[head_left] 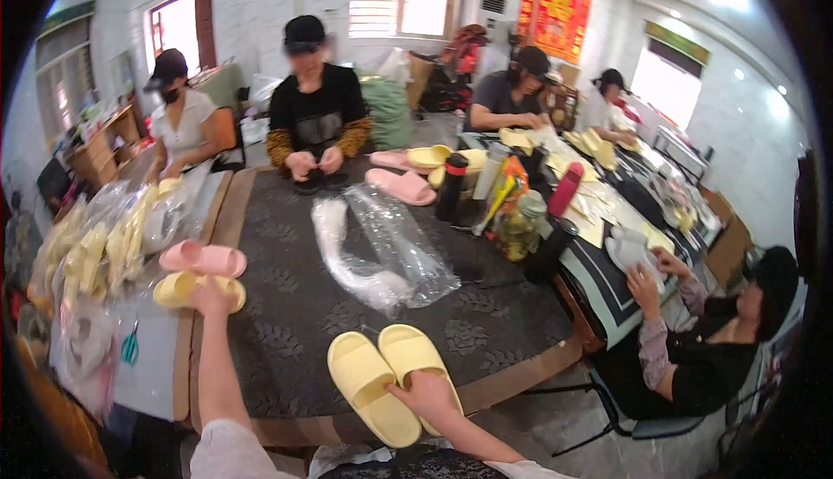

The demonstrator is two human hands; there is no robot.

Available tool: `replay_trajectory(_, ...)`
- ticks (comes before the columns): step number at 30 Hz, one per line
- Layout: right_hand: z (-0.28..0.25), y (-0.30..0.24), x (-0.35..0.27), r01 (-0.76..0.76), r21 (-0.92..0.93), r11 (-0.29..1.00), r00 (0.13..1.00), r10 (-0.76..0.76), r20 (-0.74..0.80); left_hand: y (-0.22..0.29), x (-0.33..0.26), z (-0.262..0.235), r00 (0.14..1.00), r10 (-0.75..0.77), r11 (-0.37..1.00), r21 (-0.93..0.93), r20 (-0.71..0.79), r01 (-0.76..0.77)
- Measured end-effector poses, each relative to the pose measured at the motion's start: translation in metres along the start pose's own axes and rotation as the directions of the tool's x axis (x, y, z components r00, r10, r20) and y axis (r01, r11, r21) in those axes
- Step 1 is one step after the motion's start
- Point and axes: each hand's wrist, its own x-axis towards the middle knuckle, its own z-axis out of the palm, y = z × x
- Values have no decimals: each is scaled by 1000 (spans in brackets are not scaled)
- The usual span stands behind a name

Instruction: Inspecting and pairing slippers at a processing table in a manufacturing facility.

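left hand (211, 295) grip clamped on yellow slipper (184, 288) under pink slipper (203, 259) | right hand (427, 390) grip pinched a yellow slipper pair (386, 377) on desk (286, 305)

Matt foam-like yellow slippers (386, 382), glossy clear plastic bags (382, 249), dark patterned cloth on wood-edged table (521, 373).

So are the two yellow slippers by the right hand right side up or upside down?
Right side up. The two yellow slippers lie side by side on the dark table mat, straps facing up, with the right hand resting on them.
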Motion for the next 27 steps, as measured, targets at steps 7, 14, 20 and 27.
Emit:
replay_trajectory(7,-8,61,-18,-8,28,1000,950,16,-312,-42,-43,27,917,245,919,-228,-314,-323)
replay_trajectory(14,-74,168,-23,-367,-19,930,765,290,-575,-64,-191,-25,856,513,716,-515,-69,-471)
replay_trajectory(20,-115,229,15,-491,2,871,677,383,-629,0,-264,-94,551,828,328,-885,101,-331)
replay_trajectory(27,-107,183,11,-465,236,853,539,485,-689,39,-276,-104,224,974,219,-319,23,-922)
